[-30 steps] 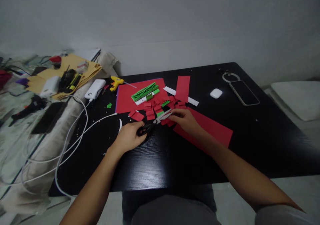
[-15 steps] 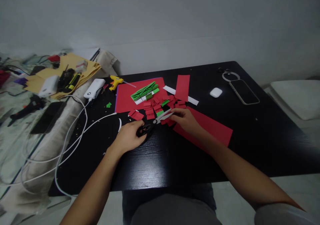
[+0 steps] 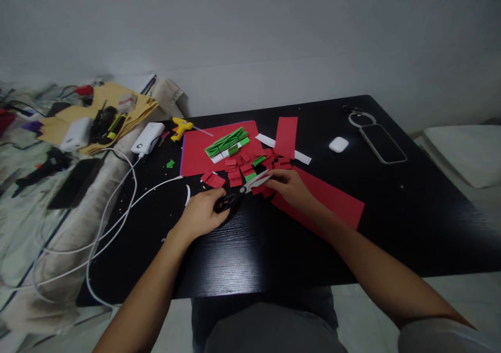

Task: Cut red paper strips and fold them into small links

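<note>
My left hand point(image 3: 203, 213) is closed round the black handles of a pair of scissors point(image 3: 243, 190), whose blades point up and to the right. My right hand point(image 3: 290, 186) pinches a small red paper piece point(image 3: 263, 188) at the blade tips. Several small red and green cut paper pieces point(image 3: 239, 168) lie scattered just beyond the blades. A large red paper sheet point(image 3: 332, 201) lies under my right wrist on the black table point(image 3: 410, 222).
Another red sheet point(image 3: 195, 152) bears folded green paper point(image 3: 227, 143). A red strip point(image 3: 286, 136), a white strip point(image 3: 303, 158), an earbud case point(image 3: 338, 144), a phone point(image 3: 382, 143), a yellow glue gun point(image 3: 182, 129), a power bank point(image 3: 147, 138) and white cables point(image 3: 117, 222) are around.
Almost nothing has moved; both hands stay at the scissors and the red piece, with only a slight shift of the view.
</note>
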A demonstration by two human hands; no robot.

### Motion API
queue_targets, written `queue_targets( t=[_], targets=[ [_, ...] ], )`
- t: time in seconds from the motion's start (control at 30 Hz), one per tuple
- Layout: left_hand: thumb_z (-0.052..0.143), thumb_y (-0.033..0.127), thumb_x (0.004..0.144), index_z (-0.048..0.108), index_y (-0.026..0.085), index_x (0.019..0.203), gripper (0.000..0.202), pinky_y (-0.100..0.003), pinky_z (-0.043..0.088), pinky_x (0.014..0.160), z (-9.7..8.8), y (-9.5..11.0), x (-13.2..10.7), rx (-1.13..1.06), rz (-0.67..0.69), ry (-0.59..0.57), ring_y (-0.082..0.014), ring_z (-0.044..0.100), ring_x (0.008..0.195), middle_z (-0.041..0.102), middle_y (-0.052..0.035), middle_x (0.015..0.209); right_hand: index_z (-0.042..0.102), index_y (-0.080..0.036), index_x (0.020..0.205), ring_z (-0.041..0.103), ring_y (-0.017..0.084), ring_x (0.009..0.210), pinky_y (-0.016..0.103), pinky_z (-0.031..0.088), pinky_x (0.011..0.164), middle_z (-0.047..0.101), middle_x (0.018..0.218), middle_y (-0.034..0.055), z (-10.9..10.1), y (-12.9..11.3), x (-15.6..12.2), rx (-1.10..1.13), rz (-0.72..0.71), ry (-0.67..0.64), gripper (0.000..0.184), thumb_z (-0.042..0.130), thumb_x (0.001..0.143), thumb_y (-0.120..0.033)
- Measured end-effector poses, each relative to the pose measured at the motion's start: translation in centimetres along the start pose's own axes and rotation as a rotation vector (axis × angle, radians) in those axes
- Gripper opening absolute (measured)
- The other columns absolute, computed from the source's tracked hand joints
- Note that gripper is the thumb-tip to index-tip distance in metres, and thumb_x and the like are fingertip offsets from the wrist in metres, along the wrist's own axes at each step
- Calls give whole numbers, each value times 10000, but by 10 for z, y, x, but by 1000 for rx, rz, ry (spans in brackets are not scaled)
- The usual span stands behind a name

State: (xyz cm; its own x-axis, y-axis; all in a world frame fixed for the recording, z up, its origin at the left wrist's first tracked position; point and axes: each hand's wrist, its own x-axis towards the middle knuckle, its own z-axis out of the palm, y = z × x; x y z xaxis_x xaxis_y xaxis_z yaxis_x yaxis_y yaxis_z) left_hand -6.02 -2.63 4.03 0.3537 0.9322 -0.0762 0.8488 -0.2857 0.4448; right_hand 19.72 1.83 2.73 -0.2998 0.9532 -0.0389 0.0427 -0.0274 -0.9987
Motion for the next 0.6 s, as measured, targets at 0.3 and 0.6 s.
queue_targets(
  t=[0.3,0.6],
  targets=[
    [596,326,856,554,203,798,142,-276,374,616,1,0,0,-1,1,-4,-171,585,659,633,-14,767,776,-232,860,707,204,881,343,515,882,775,897,18,0,0,0,-15,-21,2,140,655,790,-244],
    [607,316,846,556,204,802,130,-275,382,609,0,0,-1,-5,21,3,-177,591,657,649,-28,787,783,-232,883,711,222,918,364,517,902,780,927,32,-1,3,1,-10,-22,-22,144,666,811,-275]
  ],
)
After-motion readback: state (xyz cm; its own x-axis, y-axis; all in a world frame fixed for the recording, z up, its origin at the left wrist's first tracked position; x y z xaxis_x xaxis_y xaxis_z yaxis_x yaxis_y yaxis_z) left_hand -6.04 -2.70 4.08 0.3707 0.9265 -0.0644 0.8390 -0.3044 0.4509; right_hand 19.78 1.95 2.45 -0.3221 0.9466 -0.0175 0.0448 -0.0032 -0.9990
